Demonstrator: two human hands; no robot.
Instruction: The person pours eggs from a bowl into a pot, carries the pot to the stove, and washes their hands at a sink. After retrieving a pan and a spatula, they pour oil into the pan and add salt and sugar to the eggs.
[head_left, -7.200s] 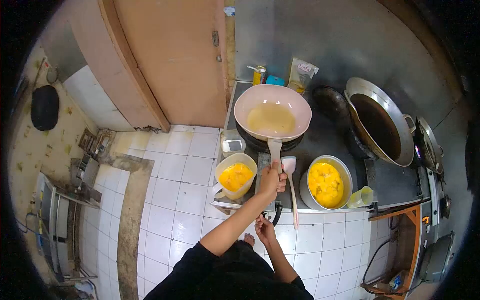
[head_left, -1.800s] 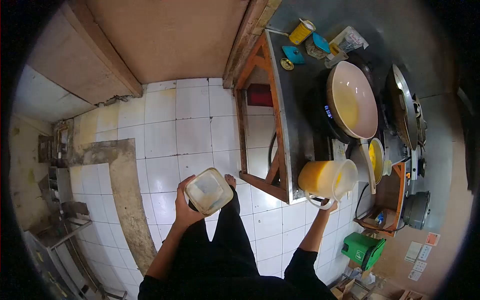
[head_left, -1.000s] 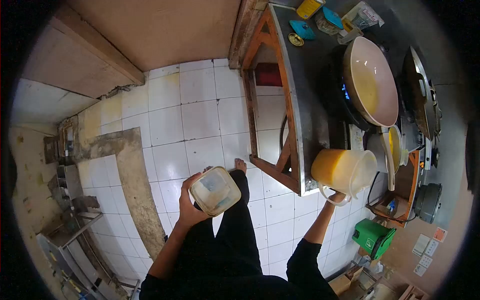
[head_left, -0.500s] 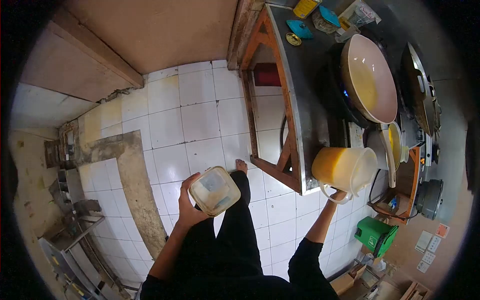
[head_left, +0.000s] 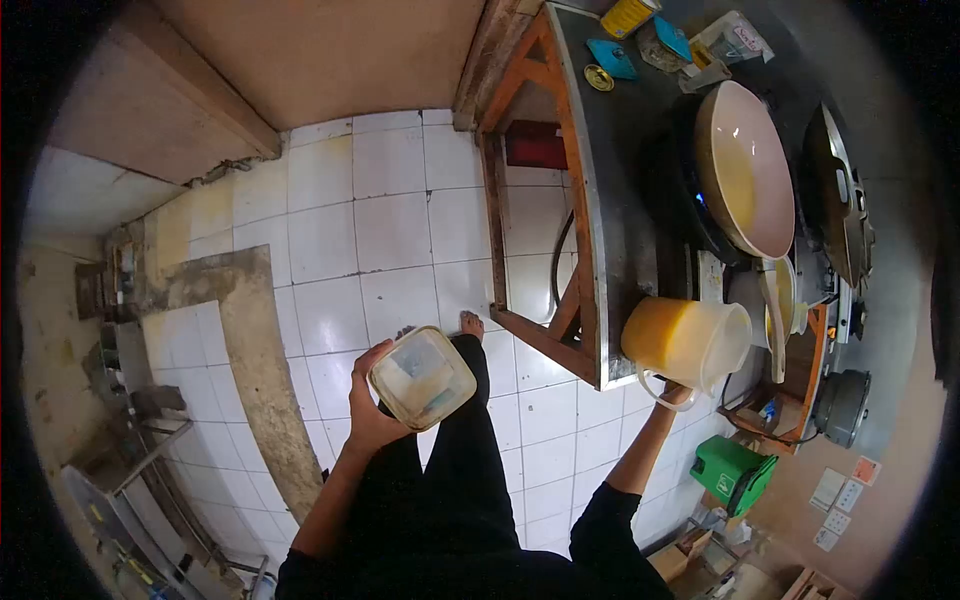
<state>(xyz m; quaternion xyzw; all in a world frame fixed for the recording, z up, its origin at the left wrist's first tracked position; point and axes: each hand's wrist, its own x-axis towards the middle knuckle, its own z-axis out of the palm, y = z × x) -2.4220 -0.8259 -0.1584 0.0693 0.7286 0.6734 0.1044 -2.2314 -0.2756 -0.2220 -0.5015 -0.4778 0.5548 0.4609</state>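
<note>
My left hand is closed around the side of a squarish translucent plastic container, held over my legs with its lid facing up. Something pale shows through the lid. My right hand reaches to the handle side of a translucent plastic jug with orange-yellow contents. The jug is at the near corner of the metal-topped table. Its handle passes in front of my right hand, and the fingers are hidden behind it, so their grip cannot be made out.
On a burner sits a pale pink frying pan with yellowish liquid, its handle pointing toward me. Beyond it lies a dark wok. A yellow can and a glass jar stand at the table's far end. A green bin is on the right.
The view has shifted slightly. My left hand with the container is a little lower and further left relative to my foot. My right hand stays by the jug, which has not moved on the table.
</note>
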